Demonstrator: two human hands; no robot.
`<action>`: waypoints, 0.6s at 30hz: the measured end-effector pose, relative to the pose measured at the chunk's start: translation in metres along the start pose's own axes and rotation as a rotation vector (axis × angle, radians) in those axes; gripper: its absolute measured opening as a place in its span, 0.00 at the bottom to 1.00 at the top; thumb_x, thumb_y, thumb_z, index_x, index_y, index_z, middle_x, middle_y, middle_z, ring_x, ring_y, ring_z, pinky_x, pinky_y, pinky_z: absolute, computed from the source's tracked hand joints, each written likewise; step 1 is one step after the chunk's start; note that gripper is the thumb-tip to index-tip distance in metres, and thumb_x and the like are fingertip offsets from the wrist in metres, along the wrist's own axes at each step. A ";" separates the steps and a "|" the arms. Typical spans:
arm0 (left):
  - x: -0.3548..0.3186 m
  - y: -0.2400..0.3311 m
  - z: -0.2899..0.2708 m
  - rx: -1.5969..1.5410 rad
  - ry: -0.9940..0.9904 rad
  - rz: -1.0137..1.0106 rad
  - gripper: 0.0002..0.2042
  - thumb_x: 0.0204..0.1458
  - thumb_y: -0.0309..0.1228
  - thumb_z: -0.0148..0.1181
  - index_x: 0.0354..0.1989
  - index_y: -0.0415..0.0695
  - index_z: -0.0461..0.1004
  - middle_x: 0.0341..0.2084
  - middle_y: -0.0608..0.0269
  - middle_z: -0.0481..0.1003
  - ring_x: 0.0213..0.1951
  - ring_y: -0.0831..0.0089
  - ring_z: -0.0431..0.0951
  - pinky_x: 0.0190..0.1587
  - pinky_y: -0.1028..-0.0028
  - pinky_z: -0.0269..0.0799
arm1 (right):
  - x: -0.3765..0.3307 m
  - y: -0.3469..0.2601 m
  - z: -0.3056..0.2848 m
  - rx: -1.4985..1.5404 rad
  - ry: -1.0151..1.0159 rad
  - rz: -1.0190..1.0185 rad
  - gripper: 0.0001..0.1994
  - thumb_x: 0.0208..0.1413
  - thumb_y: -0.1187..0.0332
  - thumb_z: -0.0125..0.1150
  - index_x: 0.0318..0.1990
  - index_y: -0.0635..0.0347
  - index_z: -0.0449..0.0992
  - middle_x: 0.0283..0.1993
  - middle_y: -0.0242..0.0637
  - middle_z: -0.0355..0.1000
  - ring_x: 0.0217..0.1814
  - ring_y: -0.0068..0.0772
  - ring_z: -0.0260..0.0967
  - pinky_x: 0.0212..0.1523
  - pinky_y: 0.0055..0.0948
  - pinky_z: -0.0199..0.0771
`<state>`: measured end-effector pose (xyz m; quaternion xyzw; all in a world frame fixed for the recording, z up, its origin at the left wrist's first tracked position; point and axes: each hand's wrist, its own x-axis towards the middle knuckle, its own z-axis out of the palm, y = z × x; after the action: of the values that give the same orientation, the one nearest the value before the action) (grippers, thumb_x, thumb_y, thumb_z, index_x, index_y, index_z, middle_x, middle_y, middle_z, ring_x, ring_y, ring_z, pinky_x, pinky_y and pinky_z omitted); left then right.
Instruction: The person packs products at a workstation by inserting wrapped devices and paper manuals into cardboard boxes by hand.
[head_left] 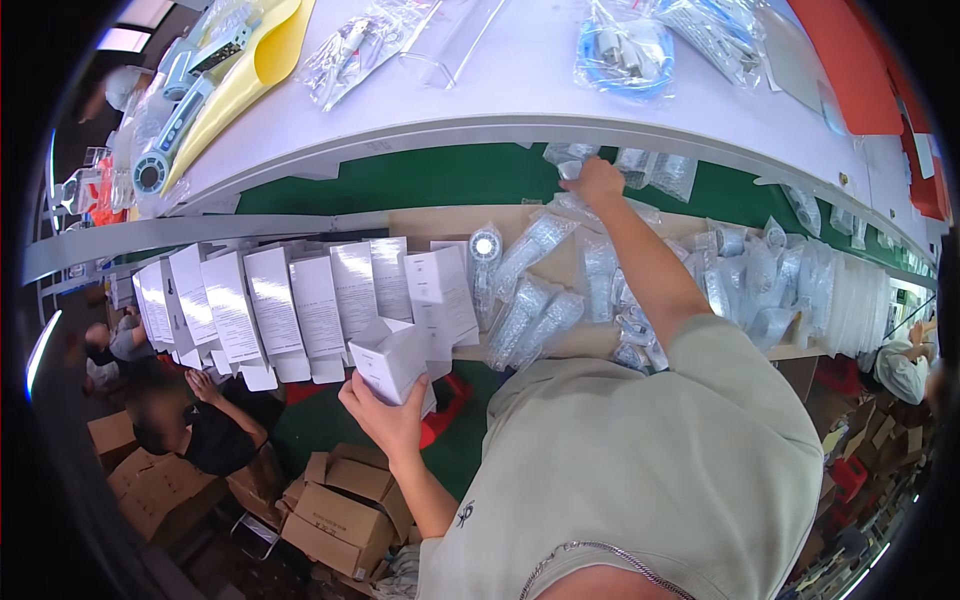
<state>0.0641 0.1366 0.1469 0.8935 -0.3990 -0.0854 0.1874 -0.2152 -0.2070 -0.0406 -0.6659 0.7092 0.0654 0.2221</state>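
Note:
My left hand is closed round a small white carton, held tilted at the table's front edge. A row of tall white cartons with fine print leans side by side to its left. My right arm stretches across the table, and my right hand grips a bubble-wrapped packet beneath the shelf edge. Its fingertips are partly hidden. Several bubble-wrapped packets lie between the carton row and my right arm. One wrapped piece shows a round, ringed end.
More clear-wrapped packets crowd the right side. Overhead, a white shelf carries bagged cables, a yellow sheet and light-blue devices. Brown cardboard boxes stand on the floor; a co-worker sits at lower left.

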 end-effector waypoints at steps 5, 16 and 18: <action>-0.010 0.009 -0.001 -0.270 0.058 0.045 0.43 0.28 0.35 0.78 0.55 0.32 0.62 0.47 0.52 0.60 0.50 0.58 0.65 0.52 0.62 0.63 | -0.012 0.019 0.022 -0.176 -0.167 -0.124 0.20 0.45 0.56 0.65 0.40 0.63 0.78 0.47 0.50 0.75 0.49 0.46 0.75 0.46 0.41 0.77; 0.010 0.067 0.051 -1.423 -0.078 -0.412 0.27 0.53 0.34 0.63 0.59 0.40 0.62 0.51 0.58 0.70 0.52 0.63 0.71 0.58 0.64 0.65 | 0.071 -0.033 0.024 0.383 0.438 -0.243 0.29 0.49 0.51 0.59 0.50 0.70 0.71 0.48 0.60 0.72 0.50 0.58 0.71 0.52 0.45 0.71; 0.019 0.095 0.047 -1.615 -0.108 -0.479 0.25 0.55 0.38 0.61 0.58 0.40 0.62 0.50 0.59 0.71 0.51 0.65 0.72 0.57 0.64 0.66 | 0.056 -0.031 0.015 0.401 0.363 -0.150 0.30 0.48 0.51 0.59 0.48 0.74 0.71 0.46 0.63 0.72 0.48 0.59 0.72 0.51 0.45 0.72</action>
<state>-0.0023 0.0515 0.1421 0.5403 -0.0236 -0.4246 0.7261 -0.1820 -0.2557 -0.0700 -0.6603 0.6848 -0.2130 0.2230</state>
